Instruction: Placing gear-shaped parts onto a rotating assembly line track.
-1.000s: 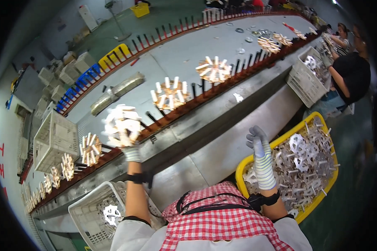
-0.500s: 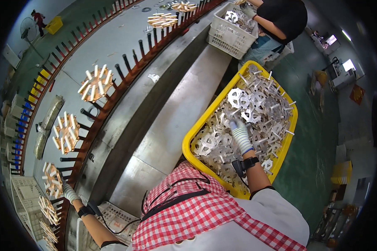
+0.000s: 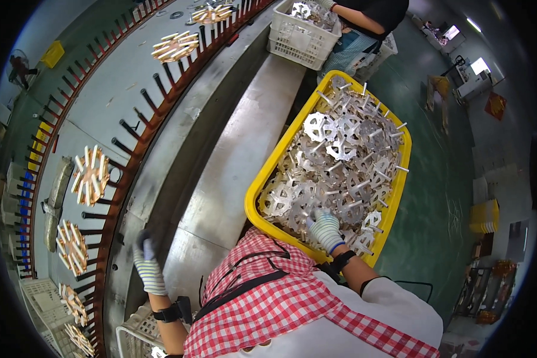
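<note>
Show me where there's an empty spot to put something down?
The long grey metal ledge between the yellow crate and the peg rail is bare. The crate is crammed with star-shaped metal parts, where the right hand digs. The left hand rests by the rail.

My right hand [image 3: 325,230] has dropped into the yellow crate [image 3: 262,179] among the metal star parts [image 3: 334,143]; my left hand [image 3: 146,265] has come off the rack, empty.

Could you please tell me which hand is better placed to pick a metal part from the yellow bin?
Right hand: it is already in the yellow bin on the parts. The left hand is over the trough.
</note>
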Motion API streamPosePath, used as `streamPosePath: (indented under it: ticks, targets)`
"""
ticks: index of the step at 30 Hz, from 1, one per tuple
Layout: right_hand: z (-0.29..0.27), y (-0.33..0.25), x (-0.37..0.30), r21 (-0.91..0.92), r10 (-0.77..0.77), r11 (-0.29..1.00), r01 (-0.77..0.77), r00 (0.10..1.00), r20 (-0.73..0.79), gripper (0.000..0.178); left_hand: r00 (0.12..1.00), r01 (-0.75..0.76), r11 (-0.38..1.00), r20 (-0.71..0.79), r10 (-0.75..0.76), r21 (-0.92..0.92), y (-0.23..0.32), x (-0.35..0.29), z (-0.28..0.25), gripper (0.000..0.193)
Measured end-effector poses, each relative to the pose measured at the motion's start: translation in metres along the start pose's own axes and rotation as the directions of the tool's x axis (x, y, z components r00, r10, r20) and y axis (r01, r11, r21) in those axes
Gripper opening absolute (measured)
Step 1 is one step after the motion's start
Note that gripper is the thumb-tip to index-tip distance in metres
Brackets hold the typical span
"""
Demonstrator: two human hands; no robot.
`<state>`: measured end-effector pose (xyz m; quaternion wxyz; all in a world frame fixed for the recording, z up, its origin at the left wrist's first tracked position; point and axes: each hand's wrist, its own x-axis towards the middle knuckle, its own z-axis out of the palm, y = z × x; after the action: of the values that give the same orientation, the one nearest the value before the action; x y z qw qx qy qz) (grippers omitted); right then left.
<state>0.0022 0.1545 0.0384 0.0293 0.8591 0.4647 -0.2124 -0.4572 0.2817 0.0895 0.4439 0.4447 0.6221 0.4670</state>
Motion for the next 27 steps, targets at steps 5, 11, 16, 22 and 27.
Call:
streamPosePath:
  ticks: [5,11,16,22,27]
  targets:
    - [-0.006,0.012,0.0,0.998,0.381,0.064,-0.015,0.924,-0.011,0.01,0.729,-0.011,0.995,0.682,-0.059,0.098,0.073,-0.01,0.08,0.025]
    - [-0.04,-0.03,-0.008,0.649,-0.194,-0.747,-0.143,0.981,-0.007,0.026,0.243,-0.287,0.94,0.963,-0.117,0.186,0.093,-0.011,0.139,0.043]
    - [-0.083,-0.094,-0.039,0.111,-0.691,0.612,0.783,0.598,-0.406,0.039,0.337,-0.145,0.987,0.941,-0.013,0.066,0.093,-0.027,0.168,0.069]
    - [-0.076,-0.139,-0.042,0.294,-0.768,0.305,0.906,0.417,-0.487,0.043,0.322,-0.052,0.993,0.939,0.118,-0.107,0.085,-0.045,0.146,0.057]
    - [-0.096,-0.183,-0.052,0.568,-0.864,0.139,0.811,0.38,-0.33,0.039,0.435,-0.4,0.915,0.87,0.234,-0.046,0.065,-0.046,0.115,0.071]
